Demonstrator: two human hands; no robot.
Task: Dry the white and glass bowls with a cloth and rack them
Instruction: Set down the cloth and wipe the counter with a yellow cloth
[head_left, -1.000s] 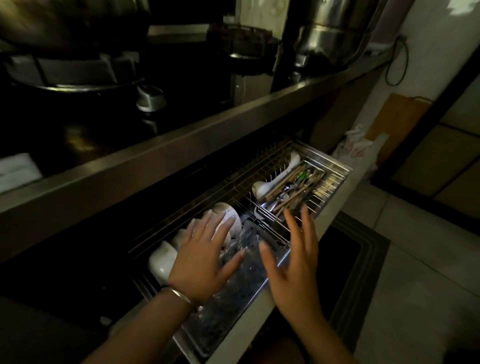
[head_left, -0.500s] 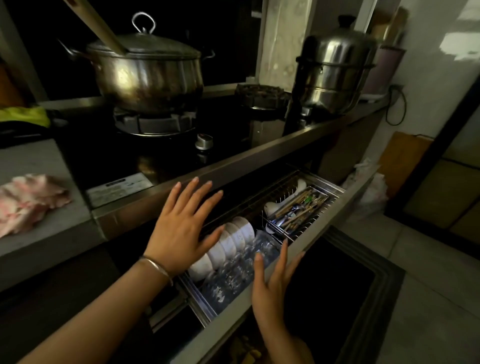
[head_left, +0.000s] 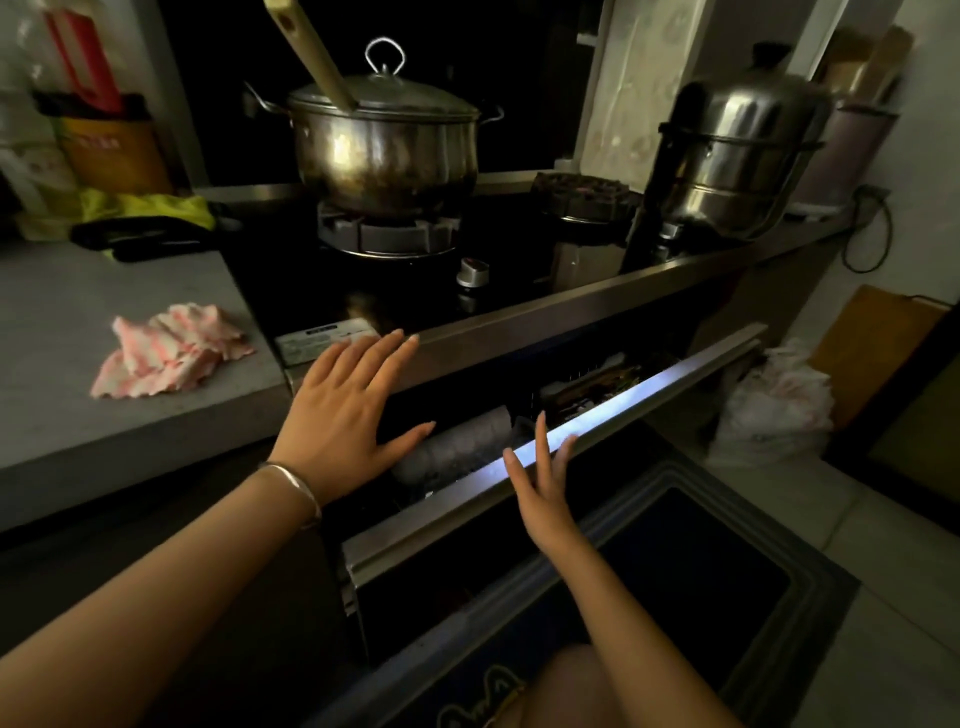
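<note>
Closing rack drawer (head_left: 649, 397): further in than before — racking looks done.
Your left hand (head_left: 343, 415), right hand (head_left: 545, 486): flat-fingered, empty.

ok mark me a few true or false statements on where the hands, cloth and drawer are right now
1. The pink and white cloth lies on the grey counter, in neither hand. True.
2. The left hand grips a white bowl. False: the left hand is open with fingers spread and holds nothing.
3. The pot on the burner has its lid on. True.
4. The drawer is fully shut. False: the drawer is partly open, with the right hand at its front edge.
5. The bracelet is on the right wrist. False: the bracelet is on the left wrist.
</note>
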